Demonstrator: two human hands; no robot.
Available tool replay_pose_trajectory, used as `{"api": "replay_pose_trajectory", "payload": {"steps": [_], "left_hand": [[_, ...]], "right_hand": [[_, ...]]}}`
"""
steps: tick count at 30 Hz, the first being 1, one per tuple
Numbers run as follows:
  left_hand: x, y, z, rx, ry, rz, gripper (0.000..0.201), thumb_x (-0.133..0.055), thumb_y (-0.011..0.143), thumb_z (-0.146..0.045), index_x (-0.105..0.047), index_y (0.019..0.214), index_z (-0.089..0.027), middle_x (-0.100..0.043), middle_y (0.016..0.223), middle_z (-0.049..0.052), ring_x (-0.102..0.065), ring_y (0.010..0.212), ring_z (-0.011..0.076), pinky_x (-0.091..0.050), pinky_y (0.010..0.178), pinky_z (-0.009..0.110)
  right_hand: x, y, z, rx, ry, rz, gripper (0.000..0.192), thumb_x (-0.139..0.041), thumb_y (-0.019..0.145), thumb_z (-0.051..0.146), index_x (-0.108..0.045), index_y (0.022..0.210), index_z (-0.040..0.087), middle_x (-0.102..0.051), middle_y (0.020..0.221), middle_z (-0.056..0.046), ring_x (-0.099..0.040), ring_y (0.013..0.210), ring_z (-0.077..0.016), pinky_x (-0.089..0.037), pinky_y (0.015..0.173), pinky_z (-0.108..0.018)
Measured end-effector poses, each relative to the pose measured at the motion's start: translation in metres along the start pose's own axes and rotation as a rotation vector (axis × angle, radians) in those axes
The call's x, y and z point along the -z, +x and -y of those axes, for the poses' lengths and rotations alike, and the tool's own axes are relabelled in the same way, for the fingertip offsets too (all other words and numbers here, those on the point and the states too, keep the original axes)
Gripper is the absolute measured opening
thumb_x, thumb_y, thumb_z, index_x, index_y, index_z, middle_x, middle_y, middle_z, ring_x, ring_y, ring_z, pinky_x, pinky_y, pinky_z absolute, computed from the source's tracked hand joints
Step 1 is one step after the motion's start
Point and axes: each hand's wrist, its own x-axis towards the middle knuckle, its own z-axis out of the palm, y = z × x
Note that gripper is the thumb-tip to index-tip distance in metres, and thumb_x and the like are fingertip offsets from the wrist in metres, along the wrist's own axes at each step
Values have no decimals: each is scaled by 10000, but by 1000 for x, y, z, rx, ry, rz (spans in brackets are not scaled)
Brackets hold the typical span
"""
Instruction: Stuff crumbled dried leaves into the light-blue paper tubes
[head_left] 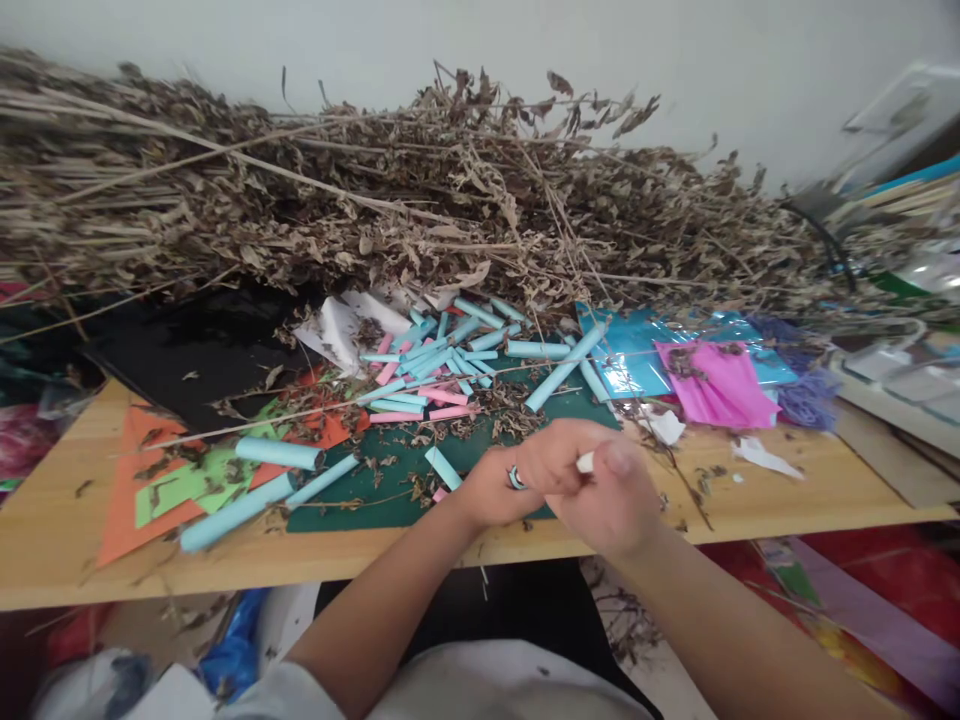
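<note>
Head view: both hands meet above the near edge of the bench [67, 540].
Left hand [495, 490]: curled shut, grip pressed against the right hand; a small dark-and-white item shows at its fingers, too blurred to identify.
Right hand [600, 490]: fingers folded closed around a small white piece [585, 462], whose end sticks out beside the thumb.
Green mat [360, 500]: lies on the bench just beyond the hands, strewn with dry crumbs.
Paper rolls [442, 365]: pale blue and pink tubes heaped on the mat's far side; longer blue ones lie to the left.
Dried branches [375, 200]: big brown pile along the wall.
Coloured sheets: orange sheet [127, 490] left, pink sheet [712, 385] right.
</note>
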Motion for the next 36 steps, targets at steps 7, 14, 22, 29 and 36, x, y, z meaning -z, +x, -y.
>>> {"api": "replay_pose_trajectory", "payload": {"steps": [7,14,22,29,36], "left_hand": [[0,2,2,-90,117,-10,124,-560,598,-228,-490,561,-134,-463,524,-6,-428,597,115,-377,551,206],[-3,0,0,-119,72,-28,141,-492,606,-178,-405,503,-136,-345,480,-48,-296,470,53,-283,450,178],[-3,0,-5,-113,58,-31,145,-476,607,-149,-379,501,-135,-303,469,-58,-261,458,41,-249,430,169],[-3,-1,0,-105,61,-42,124,-491,606,-187,-407,534,-131,-333,500,-45,-296,494,57,-290,464,183],[-3,1,3,-107,68,-52,119,-500,607,-219,-453,552,-124,-377,499,-36,-322,493,63,-308,472,186]], "right_hand": [[-3,-2,0,-4,-12,-41,408,-378,759,442,-326,452,179,-256,423,46,-262,380,-78,-195,387,-237],[0,1,4,-31,46,-89,421,-412,727,472,-316,440,180,-229,394,56,-233,357,-70,-172,369,-220],[2,2,4,-20,116,-119,420,-397,719,475,-305,430,185,-210,370,64,-197,327,-64,-153,351,-215],[-1,4,0,-26,98,-143,436,-415,698,504,-298,419,189,-214,371,65,-197,328,-65,-156,353,-217],[-4,-2,-1,3,118,-170,419,-423,700,481,-313,424,186,-224,373,63,-212,336,-69,-158,360,-221]]}}
